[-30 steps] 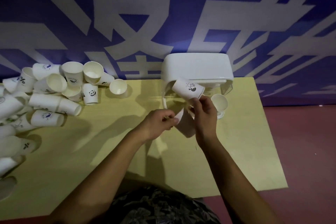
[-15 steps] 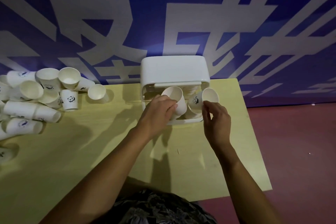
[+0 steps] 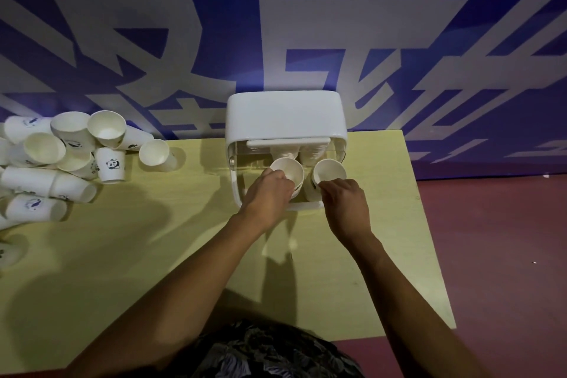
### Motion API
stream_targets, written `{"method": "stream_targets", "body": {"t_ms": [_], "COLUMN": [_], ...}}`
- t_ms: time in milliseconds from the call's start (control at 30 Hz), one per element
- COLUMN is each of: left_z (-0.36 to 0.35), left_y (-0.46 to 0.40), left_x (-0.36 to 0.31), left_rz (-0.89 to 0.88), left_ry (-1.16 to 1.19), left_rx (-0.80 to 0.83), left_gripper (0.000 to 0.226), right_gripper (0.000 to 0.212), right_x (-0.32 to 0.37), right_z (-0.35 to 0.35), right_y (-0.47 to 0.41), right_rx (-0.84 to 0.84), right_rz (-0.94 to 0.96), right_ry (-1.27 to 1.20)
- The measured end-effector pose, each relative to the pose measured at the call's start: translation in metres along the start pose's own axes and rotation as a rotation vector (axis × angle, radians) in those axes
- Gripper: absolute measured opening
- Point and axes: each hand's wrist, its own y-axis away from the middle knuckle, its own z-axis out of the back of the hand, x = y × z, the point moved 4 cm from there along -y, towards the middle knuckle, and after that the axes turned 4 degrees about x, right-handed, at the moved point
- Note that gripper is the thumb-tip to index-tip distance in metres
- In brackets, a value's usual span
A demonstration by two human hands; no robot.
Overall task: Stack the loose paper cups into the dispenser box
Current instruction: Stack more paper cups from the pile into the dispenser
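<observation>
A white dispenser box (image 3: 285, 115) with its lid raised stands at the table's far edge. Inside it I see two rows of nested paper cups. My left hand (image 3: 268, 195) grips the rim of the left cup (image 3: 288, 169) at the front of the box. My right hand (image 3: 345, 201) pinches the rim of the right cup (image 3: 329, 170) beside it. Both cups face open end up toward me. A heap of loose white cups (image 3: 61, 156), some printed with pandas, lies at the table's left.
The yellow table (image 3: 122, 255) ends close to the right of the box, with red floor (image 3: 506, 255) beyond. A blue banner with white characters (image 3: 276, 24) hangs right behind the box. One lone cup (image 3: 155, 153) lies between heap and box.
Both hands carried cups from in front of the box into it. The view shifted so the box sits nearer the middle, and both hands now rest on the cups inside.
</observation>
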Motion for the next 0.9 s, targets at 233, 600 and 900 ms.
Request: {"method": "stream_targets", "body": {"t_ms": [233,600,900], "left_z": [-0.009,0.021,0.070], "left_y": [-0.007,0.083,0.146], "left_x": [0.002,0.131,0.272], "left_rz": [-0.013,0.343,0.619], "left_ry": [0.078,0.171,0.214], "left_rx": [-0.006,-0.190,-0.379], "left_gripper": [0.025,0.021,0.030], "right_gripper": [0.014,0.019,0.024], "right_x": [0.005,0.120,0.229], "right_z": [-0.009,-0.039,-0.116], "right_y": [-0.008,-0.023,-0.044], "right_rx": [0.038,0.125,0.331], "right_rz": [-0.020,0.222,0.288], "right_ry": [0.064,-0.233,-0.165]}}
